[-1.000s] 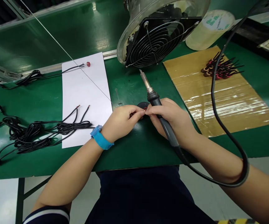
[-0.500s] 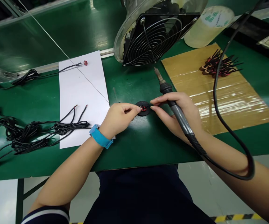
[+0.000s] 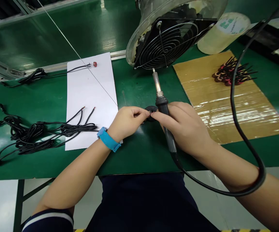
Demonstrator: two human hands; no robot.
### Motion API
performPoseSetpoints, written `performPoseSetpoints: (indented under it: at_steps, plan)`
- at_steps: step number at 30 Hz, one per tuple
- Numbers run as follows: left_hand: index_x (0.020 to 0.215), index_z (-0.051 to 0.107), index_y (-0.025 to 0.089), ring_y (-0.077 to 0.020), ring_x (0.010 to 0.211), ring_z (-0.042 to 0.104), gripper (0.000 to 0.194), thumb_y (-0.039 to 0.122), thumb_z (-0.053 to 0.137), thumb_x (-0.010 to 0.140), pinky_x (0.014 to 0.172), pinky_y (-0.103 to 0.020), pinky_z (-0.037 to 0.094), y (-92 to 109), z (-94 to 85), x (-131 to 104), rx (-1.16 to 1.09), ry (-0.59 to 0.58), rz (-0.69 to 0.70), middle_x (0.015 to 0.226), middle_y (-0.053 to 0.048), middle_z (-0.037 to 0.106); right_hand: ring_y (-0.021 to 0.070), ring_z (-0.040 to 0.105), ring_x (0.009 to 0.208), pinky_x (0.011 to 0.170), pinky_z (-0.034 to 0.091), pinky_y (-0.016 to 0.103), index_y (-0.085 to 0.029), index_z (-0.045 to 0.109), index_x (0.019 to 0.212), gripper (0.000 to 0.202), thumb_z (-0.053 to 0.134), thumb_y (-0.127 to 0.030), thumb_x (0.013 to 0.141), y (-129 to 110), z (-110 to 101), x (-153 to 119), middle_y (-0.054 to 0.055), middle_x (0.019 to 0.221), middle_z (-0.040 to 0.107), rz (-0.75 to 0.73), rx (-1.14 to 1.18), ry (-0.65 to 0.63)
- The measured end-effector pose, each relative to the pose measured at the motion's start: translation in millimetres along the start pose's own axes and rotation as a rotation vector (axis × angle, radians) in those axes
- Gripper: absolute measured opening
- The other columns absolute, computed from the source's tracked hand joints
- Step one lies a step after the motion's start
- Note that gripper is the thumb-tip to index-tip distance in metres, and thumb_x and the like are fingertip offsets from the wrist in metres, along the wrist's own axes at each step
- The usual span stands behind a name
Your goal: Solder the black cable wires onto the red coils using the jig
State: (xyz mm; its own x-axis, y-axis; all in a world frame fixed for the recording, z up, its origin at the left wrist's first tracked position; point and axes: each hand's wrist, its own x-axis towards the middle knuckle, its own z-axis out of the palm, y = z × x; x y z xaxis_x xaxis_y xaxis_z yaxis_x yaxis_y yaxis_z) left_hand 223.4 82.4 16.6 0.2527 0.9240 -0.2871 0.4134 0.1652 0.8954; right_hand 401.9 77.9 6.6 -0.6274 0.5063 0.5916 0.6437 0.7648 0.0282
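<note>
Currently, we have the black disc (image 3: pixel 151 108) on the worktop (image 3: pixel 134 158), directly under the fingertips of both hands. On the left hand (image 3: pixel 129 123), the thumb and forefinger are closed together at the middle of the disc; what lies between them is too small to tell. On the right hand (image 3: pixel 187 129), the fingers grip the handle of the soldering iron (image 3: pixel 170 138) while the thumb tip meets the left fingertips over the disc. The iron's tip points away from us, toward the fan (image 3: pixel 166 48), apart from the disc. We judge the main hazard to be the iron: a roll of the right wrist could swing the tip, possibly hot, toward the fan guard. In this view, tip and guard nearly meet; we cannot tell whether they touch. We should also expect drag from the iron's lead (image 3: pixel 236 112), which loops over the right forearm and could tug the handle off line. With such small parts, an uneven pinch could make the disc slip or turn. A thin strand (image 3: pixel 101 84) slants down toward the left hand and could catch on the fingers. To the left, we note black cables (image 3: pixel 78 129) lying partly on white paper (image 3: pixel 91 87); to the right, a brown sheet (image 3: pixel 241 112) carries a cluster of small wired parts (image 3: pixel 228 72), with the lead crossing in front of them.
</note>
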Motion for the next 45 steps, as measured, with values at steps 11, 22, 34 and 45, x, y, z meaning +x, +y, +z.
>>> performPoseSetpoints:
  at_steps: [11, 22, 34, 45]
  plan:
    - [0.08, 0.07, 0.015, -0.0124, 0.063, 0.059, 0.021, 0.029, 0.054, 0.08, 0.059, -0.023, 0.046, -3.0, 2.3, 0.8, -0.026, 0.012, -0.043, 0.072, -0.004, 0.067, 0.0137, 0.062, 0.079, 0.071, 0.05, 0.026, -0.02, 0.06, 0.095, 0.017, 0.061, -0.017, 0.078, 1.6, -3.4, -10.8, 0.002, 0.085, 0.067, 0.377, 0.175, 0.063]
    - [0.081, 0.07, 0.014, -0.0134, 0.065, 0.06, 0.024, 0.032, 0.053, 0.08, 0.062, -0.025, 0.047, -4.4, 1.8, 1.3, -0.022, 0.004, -0.03, 0.077, -0.005, 0.069, 0.013, 0.064, 0.079, 0.069, 0.05, 0.024, -0.023, 0.057, 0.097, 0.019, 0.061, -0.019, 0.079, -11.8, 9.2, -10.9, -0.001, 0.09, 0.068, 0.432, 0.205, 0.122]
    - [0.076, 0.069, 0.016, -0.0122, 0.061, 0.058, 0.022, 0.032, 0.054, 0.08, 0.057, -0.023, 0.044, -5.6, 3.5, 0.1, -0.024, 0.033, -0.002, 0.071, -0.003, 0.067, 0.0147, 0.062, 0.079, 0.072, 0.051, 0.028, -0.021, 0.055, 0.101, 0.024, 0.06, -0.019, 0.078, -4.6, 3.7, -13.5, 0.002, 0.088, 0.066, 0.414, 0.254, 0.058]
    - [0.071, 0.067, 0.017, -0.0131, 0.063, 0.057, 0.022, 0.031, 0.053, 0.08, 0.058, -0.024, 0.044, 1.8, 3.6, -2.1, 0.036, 0.046, 0.004, 0.069, -0.003, 0.065, 0.0174, 0.063, 0.086, 0.076, 0.05, 0.033, -0.024, 0.051, 0.097, 0.026, 0.065, -0.025, 0.075, -0.4, 21.5, -14.9, -0.001, 0.082, 0.066, 0.522, 0.367, 0.039]
